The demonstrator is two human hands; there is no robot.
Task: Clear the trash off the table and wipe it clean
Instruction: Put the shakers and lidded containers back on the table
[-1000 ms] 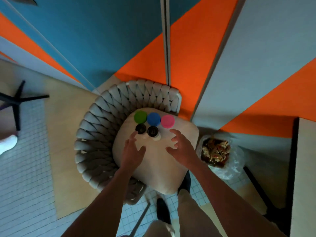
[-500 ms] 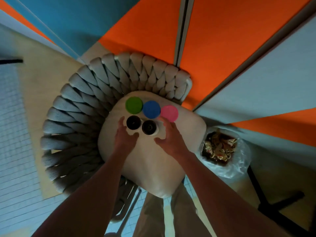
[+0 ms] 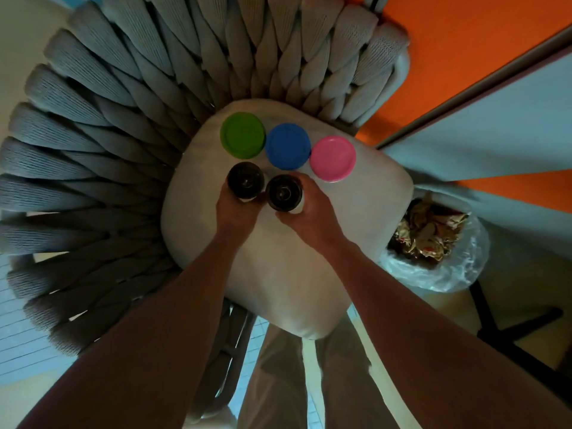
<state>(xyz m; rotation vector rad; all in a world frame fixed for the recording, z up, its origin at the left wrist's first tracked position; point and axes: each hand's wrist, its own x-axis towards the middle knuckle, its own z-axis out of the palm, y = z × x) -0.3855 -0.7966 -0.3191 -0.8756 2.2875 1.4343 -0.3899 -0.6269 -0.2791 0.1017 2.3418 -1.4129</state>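
**Both hands on the two dark-capped bottles**

Our left hand (image 3: 236, 209) wraps its fingers round the left dark-capped bottle (image 3: 246, 180), and our right hand (image 3: 309, 209) grips the right dark-capped bottle (image 3: 284, 192) in the same way. We count two of these bottles, standing side by side and nearly touching. Both stand upright on the pale seat cushion (image 3: 288, 274), long axis vertical, caps toward us, so we see little but the round black tops; a sliver of white body shows beside the right one.

Just beyond them we count three lidded containers in a slanting row, each touching the next: one with a green lid (image 3: 243, 135), one with a blue lid (image 3: 288, 146), one with a pink lid (image 3: 333, 158). They too are upright, lids facing us.

The cushion sits in one grey woven chair (image 3: 93, 144), whose thick braided back curves round the far and left sides. To the right of the chair stands one bin lined with a clear bag (image 3: 433, 246), holding crumpled wrappers. Behind it rise orange and pale wall panels (image 3: 464, 41).
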